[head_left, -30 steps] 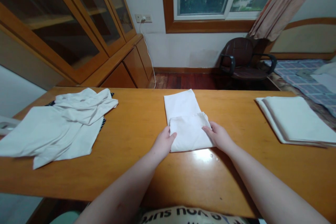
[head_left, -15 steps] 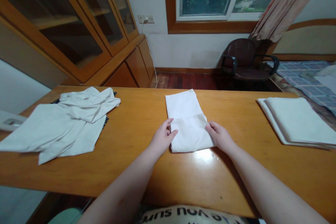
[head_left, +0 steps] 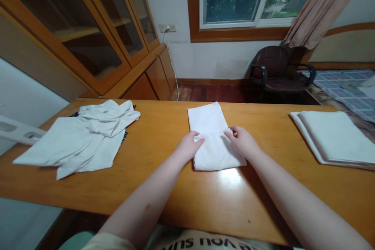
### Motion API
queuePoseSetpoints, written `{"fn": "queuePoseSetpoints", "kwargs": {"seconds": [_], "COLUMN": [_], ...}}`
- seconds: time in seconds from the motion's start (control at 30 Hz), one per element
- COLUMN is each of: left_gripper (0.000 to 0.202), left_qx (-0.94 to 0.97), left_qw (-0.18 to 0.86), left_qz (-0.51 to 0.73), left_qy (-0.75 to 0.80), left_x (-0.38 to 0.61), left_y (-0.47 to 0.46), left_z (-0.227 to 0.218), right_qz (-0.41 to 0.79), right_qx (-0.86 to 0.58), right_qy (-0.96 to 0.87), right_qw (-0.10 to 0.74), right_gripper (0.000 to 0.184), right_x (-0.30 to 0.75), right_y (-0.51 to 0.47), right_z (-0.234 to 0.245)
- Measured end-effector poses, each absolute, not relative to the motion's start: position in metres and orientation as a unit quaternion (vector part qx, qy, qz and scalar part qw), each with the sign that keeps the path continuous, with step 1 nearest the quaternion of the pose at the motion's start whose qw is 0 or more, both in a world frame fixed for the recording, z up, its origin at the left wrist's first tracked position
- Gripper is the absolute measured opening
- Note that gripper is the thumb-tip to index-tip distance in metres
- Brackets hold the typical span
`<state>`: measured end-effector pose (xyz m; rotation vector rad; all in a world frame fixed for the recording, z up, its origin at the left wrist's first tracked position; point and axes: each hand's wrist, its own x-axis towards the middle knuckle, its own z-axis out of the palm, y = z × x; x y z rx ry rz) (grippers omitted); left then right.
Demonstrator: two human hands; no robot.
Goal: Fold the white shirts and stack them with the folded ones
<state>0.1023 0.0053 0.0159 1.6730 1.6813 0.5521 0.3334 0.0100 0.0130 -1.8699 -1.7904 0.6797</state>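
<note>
A white cloth [head_left: 218,152], folded into a narrow strip with its near part doubled back over itself, lies at the middle of the wooden table. My left hand [head_left: 189,146] grips the left end of the folded-over edge, thumb on top. At the right end of that same edge, my right hand [head_left: 241,140] pinches the fabric between thumb and fingers. The fingertips under the cloth are partly hidden. Beyond both hands, the far part of the strip lies flat.
On the left of the table [head_left: 140,187] lies a crumpled heap of white fabric [head_left: 88,136] with dark patterned bits beneath. A stack of folded white cloths [head_left: 334,134] rests at the right. Behind stand a glass-door cabinet [head_left: 137,60] and a brown armchair [head_left: 272,66].
My right hand has shifted up and inward to the corner of the folded edge. My left hand has closed more over its side. The camera view has moved slightly.
</note>
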Motion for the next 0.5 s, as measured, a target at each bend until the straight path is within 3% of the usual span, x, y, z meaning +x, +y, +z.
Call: {"fn": "queuePoseSetpoints", "kwargs": {"seconds": [0.13,0.3,0.5], "left_gripper": [0.010,0.013,0.013], "left_qx": [0.637,0.626,0.638], "left_qw": [0.295,0.288,0.293], "left_qz": [0.236,0.239,0.209], "left_qy": [0.672,0.685,0.681], "left_x": [0.104,0.098,0.094], "left_y": [0.014,0.019,0.021], "left_z": [0.004,-0.011,-0.012], "right_qz": [0.199,0.184,0.145], "right_qx": [-0.696,-0.714,-0.761], "right_qy": [-0.661,-0.644,-0.618], "right_qw": [0.201,0.205,0.139], "right_gripper": [0.030,0.031,0.032], "right_x": [0.324,0.326,0.322], "right_y": [0.022,0.026,0.024], "right_z": [0.002,-0.013,-0.011]}}
